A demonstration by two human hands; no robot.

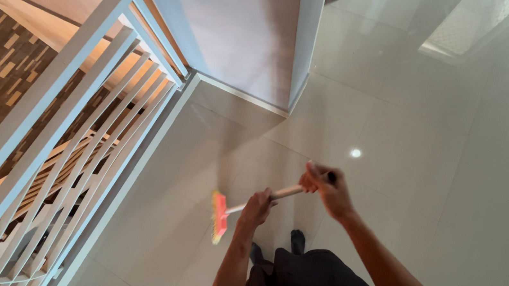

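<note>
While our left hand and right hand both gripped the broom, its head on the floor near the railing, we judged bristles might snag there.

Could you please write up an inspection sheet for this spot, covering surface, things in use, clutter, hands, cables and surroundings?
Surface: glossy pale tiled floor, with light reflections.
Things in use: broom with a pink-and-yellow head low over the floor and a pale handle.
Clutter: nothing seen.
Hands: left hand grips the handle lower down; right hand grips its upper end.
Cables: nothing seen.
Surroundings: white railing on the left, a wall corner ahead, the person's dark shoes below.
</note>
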